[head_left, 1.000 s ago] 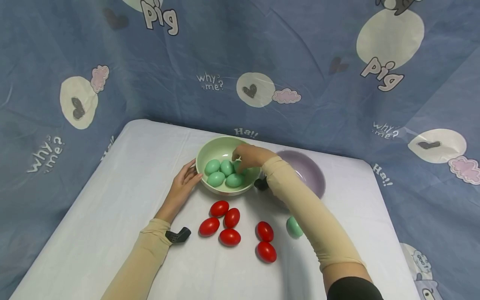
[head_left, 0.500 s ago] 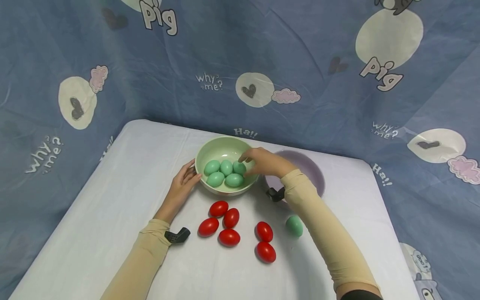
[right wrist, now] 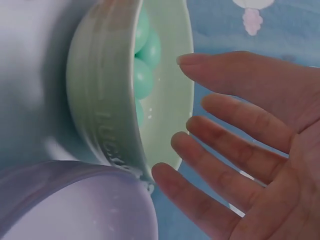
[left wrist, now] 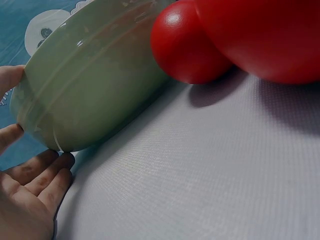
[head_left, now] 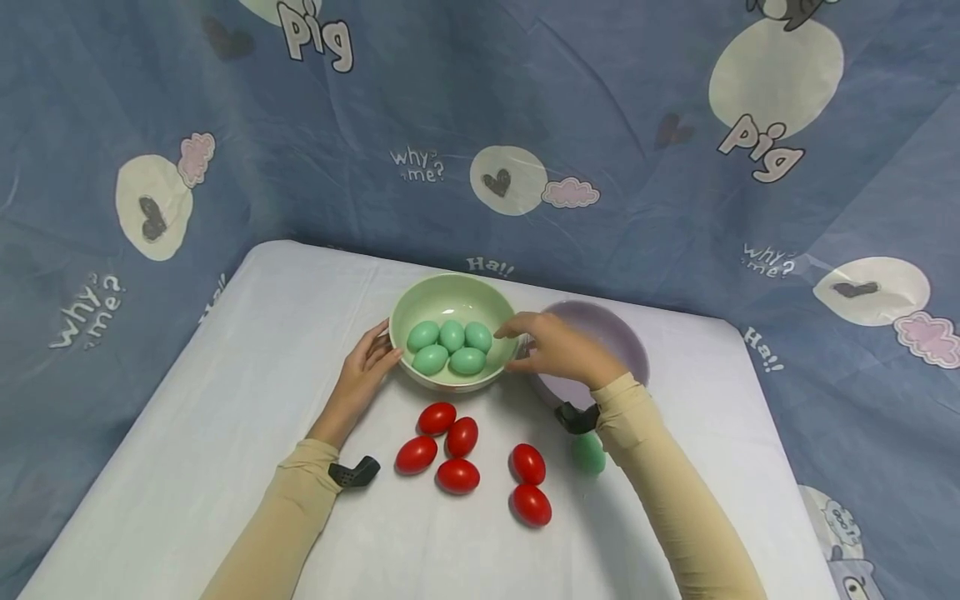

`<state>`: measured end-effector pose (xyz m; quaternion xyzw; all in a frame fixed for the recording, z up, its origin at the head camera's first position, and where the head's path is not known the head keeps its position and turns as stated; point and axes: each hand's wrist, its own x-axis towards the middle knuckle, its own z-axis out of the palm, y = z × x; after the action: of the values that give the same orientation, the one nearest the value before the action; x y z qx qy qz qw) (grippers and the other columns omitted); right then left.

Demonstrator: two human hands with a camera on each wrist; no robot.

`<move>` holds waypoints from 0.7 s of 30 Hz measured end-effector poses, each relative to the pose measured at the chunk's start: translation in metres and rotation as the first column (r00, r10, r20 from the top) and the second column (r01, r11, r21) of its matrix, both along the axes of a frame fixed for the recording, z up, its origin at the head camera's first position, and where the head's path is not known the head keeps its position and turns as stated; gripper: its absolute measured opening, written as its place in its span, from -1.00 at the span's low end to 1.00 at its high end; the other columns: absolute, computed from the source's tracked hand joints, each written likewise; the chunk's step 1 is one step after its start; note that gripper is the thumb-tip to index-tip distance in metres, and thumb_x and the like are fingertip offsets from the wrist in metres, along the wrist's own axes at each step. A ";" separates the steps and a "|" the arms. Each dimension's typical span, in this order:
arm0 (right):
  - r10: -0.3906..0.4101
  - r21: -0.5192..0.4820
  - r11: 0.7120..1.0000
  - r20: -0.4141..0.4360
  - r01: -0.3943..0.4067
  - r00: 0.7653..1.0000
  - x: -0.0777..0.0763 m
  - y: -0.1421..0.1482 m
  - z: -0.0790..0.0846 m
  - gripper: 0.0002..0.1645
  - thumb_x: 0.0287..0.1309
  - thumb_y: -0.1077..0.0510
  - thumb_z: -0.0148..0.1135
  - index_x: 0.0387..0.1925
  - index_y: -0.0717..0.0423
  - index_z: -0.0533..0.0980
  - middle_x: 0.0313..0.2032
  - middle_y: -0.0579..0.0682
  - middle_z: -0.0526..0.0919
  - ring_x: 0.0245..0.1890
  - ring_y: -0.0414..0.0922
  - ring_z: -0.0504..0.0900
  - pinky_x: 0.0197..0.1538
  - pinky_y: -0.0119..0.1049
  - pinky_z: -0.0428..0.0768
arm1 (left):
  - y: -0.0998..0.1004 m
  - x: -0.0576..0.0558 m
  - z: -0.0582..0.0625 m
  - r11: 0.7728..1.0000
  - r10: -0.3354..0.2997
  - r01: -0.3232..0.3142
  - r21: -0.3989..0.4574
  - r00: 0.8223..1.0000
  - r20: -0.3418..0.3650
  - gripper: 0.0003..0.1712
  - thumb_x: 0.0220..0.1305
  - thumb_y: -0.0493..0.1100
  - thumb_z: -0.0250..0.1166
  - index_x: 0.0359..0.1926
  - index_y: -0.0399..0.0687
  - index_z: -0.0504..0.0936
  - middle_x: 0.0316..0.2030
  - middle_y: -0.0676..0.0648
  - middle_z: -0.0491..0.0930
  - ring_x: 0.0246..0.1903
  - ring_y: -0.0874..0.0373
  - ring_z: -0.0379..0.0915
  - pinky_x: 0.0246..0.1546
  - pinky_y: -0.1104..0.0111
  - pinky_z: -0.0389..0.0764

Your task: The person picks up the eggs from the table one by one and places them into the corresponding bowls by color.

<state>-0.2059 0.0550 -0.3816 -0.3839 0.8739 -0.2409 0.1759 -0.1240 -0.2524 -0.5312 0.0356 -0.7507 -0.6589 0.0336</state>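
- White-covered table [head_left: 187, 400]
- Red eggs [head_left: 457, 476]: six, placed centrally
- Loose green egg [head_left: 588, 454], toward right edge; likely next pick-up
- Left hand [head_left: 362, 371]: relaxed fingers touching green bowl [head_left: 450, 287], near far edge
- Right hand [head_left: 555, 343]: released, empty, by bowl's rim
- Five green eggs [head_left: 452, 335] inside; gathering step, apparently
- Purple bowl [head_left: 632, 346], alongside

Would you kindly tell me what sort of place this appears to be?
Probably a makeshift indoor recording corner: a white-covered table, a cartoon-printed blue cloth behind it, and a black wrist device.
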 end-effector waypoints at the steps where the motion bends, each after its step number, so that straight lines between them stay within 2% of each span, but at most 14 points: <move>1: -0.009 -0.001 1.000 -0.005 0.009 1.000 0.003 0.002 0.000 -0.48 0.13 0.19 0.52 0.15 0.19 0.64 0.13 0.11 0.71 0.12 0.11 0.68 0.22 0.00 0.70 | 0.000 0.000 0.000 1.000 -0.001 0.001 0.000 1.000 0.001 -0.23 0.50 0.07 0.25 0.61 0.19 0.18 0.50 -0.19 0.35 0.48 -0.07 0.34 0.52 0.14 0.35; 8: -0.041 -0.003 0.999 -0.072 0.041 0.997 0.019 0.021 -0.003 -0.44 0.13 0.12 0.55 0.17 0.13 0.64 0.13 0.04 0.74 0.16 0.04 0.68 0.24 -0.03 0.70 | 0.000 -0.001 -0.002 1.000 -0.003 0.003 0.013 1.000 -0.001 -0.24 0.50 0.07 0.25 0.60 0.23 0.19 0.51 -0.18 0.34 0.48 -0.06 0.33 0.53 0.09 0.33; 15: -0.048 -0.076 0.996 -0.038 0.045 0.998 0.036 0.035 -0.008 -0.46 0.10 0.17 0.56 0.14 0.13 0.65 0.07 -0.01 0.75 0.13 0.06 0.71 0.19 -0.06 0.73 | 0.000 0.000 -0.002 1.000 -0.004 0.004 0.017 1.000 -0.002 -0.24 0.50 0.08 0.25 0.60 0.22 0.19 0.51 -0.18 0.34 0.48 -0.07 0.33 0.53 0.10 0.33; 21: -0.050 -0.164 0.985 0.003 0.050 0.999 0.051 0.048 -0.017 -0.49 0.09 0.27 0.53 0.11 0.18 0.63 0.05 0.05 0.73 0.08 0.11 0.70 0.16 -0.07 0.75 | 0.000 0.001 0.000 1.000 -0.006 0.006 0.013 1.000 -0.003 -0.24 0.50 0.09 0.24 0.60 0.22 0.18 0.51 -0.19 0.33 0.49 -0.08 0.32 0.53 0.10 0.34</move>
<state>-0.1554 0.1032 -0.3987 -0.3753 0.8604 -0.3161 0.1374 -0.1233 -0.2520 -0.5311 0.0325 -0.7465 -0.6638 0.0326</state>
